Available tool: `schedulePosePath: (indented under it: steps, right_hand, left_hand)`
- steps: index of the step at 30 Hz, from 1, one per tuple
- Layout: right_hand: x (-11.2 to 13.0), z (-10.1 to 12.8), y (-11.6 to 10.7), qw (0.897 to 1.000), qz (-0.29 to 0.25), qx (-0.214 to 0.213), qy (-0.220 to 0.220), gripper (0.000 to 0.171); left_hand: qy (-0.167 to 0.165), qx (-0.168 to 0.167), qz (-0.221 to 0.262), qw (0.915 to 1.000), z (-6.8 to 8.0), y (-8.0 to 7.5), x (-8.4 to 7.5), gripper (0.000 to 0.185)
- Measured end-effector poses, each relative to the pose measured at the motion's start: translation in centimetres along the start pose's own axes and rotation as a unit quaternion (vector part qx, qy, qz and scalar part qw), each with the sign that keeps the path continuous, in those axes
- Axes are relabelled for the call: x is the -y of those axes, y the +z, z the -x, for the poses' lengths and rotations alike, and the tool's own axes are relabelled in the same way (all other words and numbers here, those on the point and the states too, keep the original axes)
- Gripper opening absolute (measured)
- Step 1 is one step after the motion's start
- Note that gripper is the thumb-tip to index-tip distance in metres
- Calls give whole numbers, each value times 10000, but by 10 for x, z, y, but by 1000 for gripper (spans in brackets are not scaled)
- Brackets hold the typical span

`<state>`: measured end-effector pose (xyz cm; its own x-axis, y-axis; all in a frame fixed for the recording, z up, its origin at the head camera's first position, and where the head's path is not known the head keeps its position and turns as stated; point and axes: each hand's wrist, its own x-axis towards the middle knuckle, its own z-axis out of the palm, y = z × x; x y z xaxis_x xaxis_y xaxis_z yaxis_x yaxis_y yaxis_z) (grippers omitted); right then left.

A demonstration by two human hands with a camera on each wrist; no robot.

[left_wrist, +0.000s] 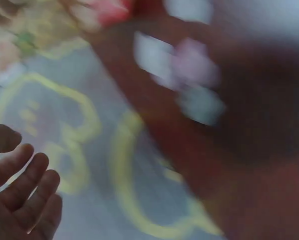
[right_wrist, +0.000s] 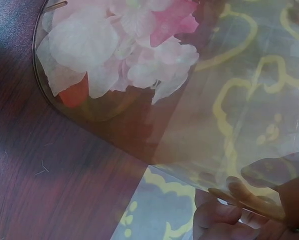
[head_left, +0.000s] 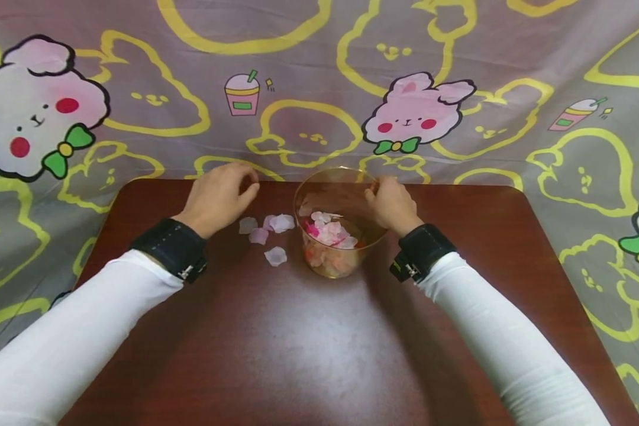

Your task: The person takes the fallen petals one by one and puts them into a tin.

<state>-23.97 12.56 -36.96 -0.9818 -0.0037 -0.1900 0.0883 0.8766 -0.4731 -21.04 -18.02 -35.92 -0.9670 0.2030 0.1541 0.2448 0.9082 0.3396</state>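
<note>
A clear amber plastic bucket [head_left: 334, 260] holds a heap of pink, white and orange petals [head_left: 330, 232]. My right hand [head_left: 393, 204] grips its rim on the right side. From the right wrist, the fingers [right_wrist: 222, 215] show partly through the clear wall. To the left of the bucket, several pale loose petals [head_left: 276, 256] lie on the table. Just above and left of them hovers my left hand [head_left: 220, 198], its fingers relaxed and spread apart in the left wrist view, with nothing in them. Blurred petals [left_wrist: 194, 62] appear there too.
The dark red-brown wooden table [head_left: 234, 355] has rounded far corners. A patterned cloth [head_left: 309, 77] with cartoon rabbits hangs right behind its back edge and along both sides. Black bands [head_left: 170, 248] are strapped on both wrists over white sleeves.
</note>
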Motion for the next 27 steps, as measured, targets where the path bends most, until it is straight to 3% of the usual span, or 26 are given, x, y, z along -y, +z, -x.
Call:
schedulePosePath:
  steps: [5, 10, 15, 23, 27]
  right_hand:
    - [1, 1, 0, 10000, -14, 10, -52, 25]
    - [2, 1, -1, 10000, 23, -35, -63, 25]
    - [1, 1, -2, 10000, 9, -29, -57, 25]
    - [-2, 0, -1, 10000, -41, 29, -12, 25]
    - [-2, 0, -1, 10000, -49, 44, -22, 25]
  left_hand:
    - [-683, 794, -483, 9933, 29, 8, 65, 30]
    - [-1312, 1841, -733, 9713, 55, 14, 100, 33]
    - [-1652, 2447, -601, 9535, 71, 25, 111, 31]
    - [-1165, 2117, -538, 9689, 81, 43, 107, 14]
    - [-1222, 2255, -453, 9655, 85, 42, 103, 22]
